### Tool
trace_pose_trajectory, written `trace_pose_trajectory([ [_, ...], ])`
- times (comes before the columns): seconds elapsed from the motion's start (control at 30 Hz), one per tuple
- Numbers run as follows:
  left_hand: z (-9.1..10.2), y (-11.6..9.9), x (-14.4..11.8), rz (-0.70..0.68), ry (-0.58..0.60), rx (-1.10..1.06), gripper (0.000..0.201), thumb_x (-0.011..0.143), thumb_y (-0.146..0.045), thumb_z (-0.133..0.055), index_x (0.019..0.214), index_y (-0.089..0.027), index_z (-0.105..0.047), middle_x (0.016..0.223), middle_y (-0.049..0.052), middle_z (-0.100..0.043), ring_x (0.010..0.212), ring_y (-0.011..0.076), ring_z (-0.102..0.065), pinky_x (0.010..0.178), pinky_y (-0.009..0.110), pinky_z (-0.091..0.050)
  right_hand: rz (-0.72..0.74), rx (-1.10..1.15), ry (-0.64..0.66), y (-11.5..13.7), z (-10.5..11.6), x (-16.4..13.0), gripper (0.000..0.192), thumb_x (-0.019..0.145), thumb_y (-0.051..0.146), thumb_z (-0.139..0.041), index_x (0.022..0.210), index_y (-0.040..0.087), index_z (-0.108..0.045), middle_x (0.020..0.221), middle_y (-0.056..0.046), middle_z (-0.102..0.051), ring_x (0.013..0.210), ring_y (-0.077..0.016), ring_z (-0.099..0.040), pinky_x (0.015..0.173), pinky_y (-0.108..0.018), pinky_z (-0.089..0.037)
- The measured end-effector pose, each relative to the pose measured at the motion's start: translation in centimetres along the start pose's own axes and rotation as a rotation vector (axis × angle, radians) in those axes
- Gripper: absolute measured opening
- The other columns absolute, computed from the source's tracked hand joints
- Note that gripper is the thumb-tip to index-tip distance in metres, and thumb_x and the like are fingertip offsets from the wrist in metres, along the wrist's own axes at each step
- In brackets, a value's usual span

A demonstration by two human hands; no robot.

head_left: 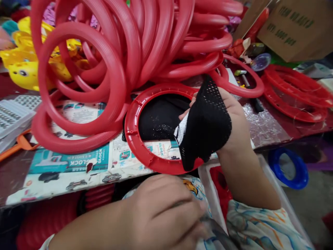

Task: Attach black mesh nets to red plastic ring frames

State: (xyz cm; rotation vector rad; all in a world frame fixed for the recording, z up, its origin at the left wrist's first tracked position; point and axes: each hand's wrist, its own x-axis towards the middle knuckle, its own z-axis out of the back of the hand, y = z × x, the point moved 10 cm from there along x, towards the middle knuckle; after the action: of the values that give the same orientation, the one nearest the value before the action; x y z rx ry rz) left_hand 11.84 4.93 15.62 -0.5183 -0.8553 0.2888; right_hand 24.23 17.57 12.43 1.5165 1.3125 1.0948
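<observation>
My right hand is closed on a piece of black mesh fabric, raised over the right side of a red plastic ring. A white patch shows on the fabric's left edge, and small holes dot its surface. Inside the flat ring lies more black cloth; whether it joins the held piece I cannot tell. Nearer to me, my left hand is below the table edge, its fingers curled and slightly blurred. Whatever is in those fingers is hidden; a dark grey shape shows beside them.
Large red ribbed rings are piled across the back of the table. Yellow toy parts and an orange tool are left. More flat red rings, a screwdriver and a cardboard box are right. A blue ring sits lower right.
</observation>
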Motion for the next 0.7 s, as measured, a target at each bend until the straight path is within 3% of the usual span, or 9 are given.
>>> trace_pose_trajectory([
  [0.13, 1.3, 2.6, 0.8, 0.185, -0.213, 0.253, 0.057, 0.080, -0.042, -0.072, 0.121, -0.008, -0.051, 0.114, 0.016, -0.059, 0.114, 0.0239, -0.058, 0.100, 0.036, -0.052, 0.081, -0.088, 0.038, 1.2, -2.8, -0.6, 0.009, 0.078, 0.017, -0.065, 0.076, 0.021, -0.057, 0.069, 0.004, -0.059, 0.061, -0.0089, -0.059, 0.057, -0.023, -0.050],
  [0.2, 2.3, 4.6, 0.4, 0.302, -0.307, 0.280, 0.072, 0.073, -0.047, -0.077, 0.128, -0.011, -0.046, 0.119, 0.015, -0.055, 0.118, 0.0265, -0.055, 0.101, 0.041, -0.051, 0.154, -0.186, 0.035, 2.2, -3.7, -1.3, 0.013, 0.079, 0.018, -0.067, 0.074, 0.021, -0.055, 0.068, 0.005, -0.055, 0.060, -0.0072, -0.055, 0.055, -0.021, -0.047],
  [0.27, 3.6, 5.9, -0.1, 0.347, -0.403, 0.234, 0.070, 0.071, -0.040, -0.080, 0.127, -0.016, -0.045, 0.115, 0.012, -0.054, 0.112, 0.0256, -0.057, 0.095, 0.042, -0.053, 0.243, -0.304, 0.027, 3.3, -4.2, -2.1, 0.014, 0.080, 0.019, -0.067, 0.074, 0.021, -0.055, 0.069, 0.004, -0.054, 0.062, -0.0069, -0.052, 0.054, -0.020, -0.045],
  [0.33, 4.6, 6.7, -0.4, 0.357, -0.439, 0.163, 0.055, 0.074, -0.027, -0.078, 0.120, -0.019, -0.050, 0.109, 0.008, -0.056, 0.103, 0.0213, -0.059, 0.086, 0.036, -0.055, 0.303, -0.384, 0.041, 3.9, -4.5, -2.8, 0.014, 0.081, 0.017, -0.067, 0.075, 0.022, -0.055, 0.071, 0.004, -0.055, 0.065, -0.0077, -0.053, 0.055, -0.020, -0.045],
  [0.43, 5.3, 7.4, -0.6, 0.328, -0.390, 0.051, 0.031, 0.081, -0.007, -0.064, 0.108, -0.019, -0.056, 0.100, 0.005, -0.062, 0.092, 0.0151, -0.061, 0.079, 0.028, -0.053, 0.350, -0.415, 0.139, 3.8, -5.1, -3.6, 0.015, 0.080, 0.013, -0.065, 0.077, 0.022, -0.054, 0.076, 0.003, -0.058, 0.072, -0.0091, -0.057, 0.061, -0.021, -0.048],
  [0.53, 5.8, 8.4, -1.3, 0.343, -0.363, 0.018, 0.034, 0.080, 0.003, -0.055, 0.105, -0.019, -0.060, 0.098, 0.004, -0.066, 0.091, 0.0132, -0.064, 0.081, 0.026, -0.053, 0.334, -0.387, 0.234, 2.9, -5.4, -4.3, 0.015, 0.080, 0.010, -0.062, 0.084, 0.022, -0.056, 0.082, 0.002, -0.059, 0.074, -0.0091, -0.060, 0.064, -0.022, -0.050],
  [0.6, 6.8, 9.0, -1.9, 0.333, -0.430, 0.016, 0.034, 0.079, 0.002, -0.056, 0.105, -0.019, -0.062, 0.099, 0.004, -0.067, 0.093, 0.0147, -0.066, 0.083, 0.028, -0.054, 0.320, -0.363, 0.360, 2.3, -6.4, -5.1, 0.012, 0.081, 0.011, -0.062, 0.088, 0.020, -0.057, 0.083, 0.001, -0.062, 0.075, -0.0092, -0.062, 0.066, -0.022, -0.052],
  [0.7, 8.9, 8.9, -2.4, 0.269, -0.604, -0.001, 0.010, 0.085, -0.016, -0.061, 0.093, -0.021, -0.066, 0.093, 0.004, -0.067, 0.091, 0.0159, -0.066, 0.082, 0.031, -0.054, 0.345, -0.287, 0.842, 1.8, -10.1, -8.4, 0.010, 0.086, 0.020, -0.063, 0.091, 0.013, -0.060, 0.088, -0.007, -0.070, 0.084, -0.0123, -0.067, 0.078, -0.023, -0.056],
])
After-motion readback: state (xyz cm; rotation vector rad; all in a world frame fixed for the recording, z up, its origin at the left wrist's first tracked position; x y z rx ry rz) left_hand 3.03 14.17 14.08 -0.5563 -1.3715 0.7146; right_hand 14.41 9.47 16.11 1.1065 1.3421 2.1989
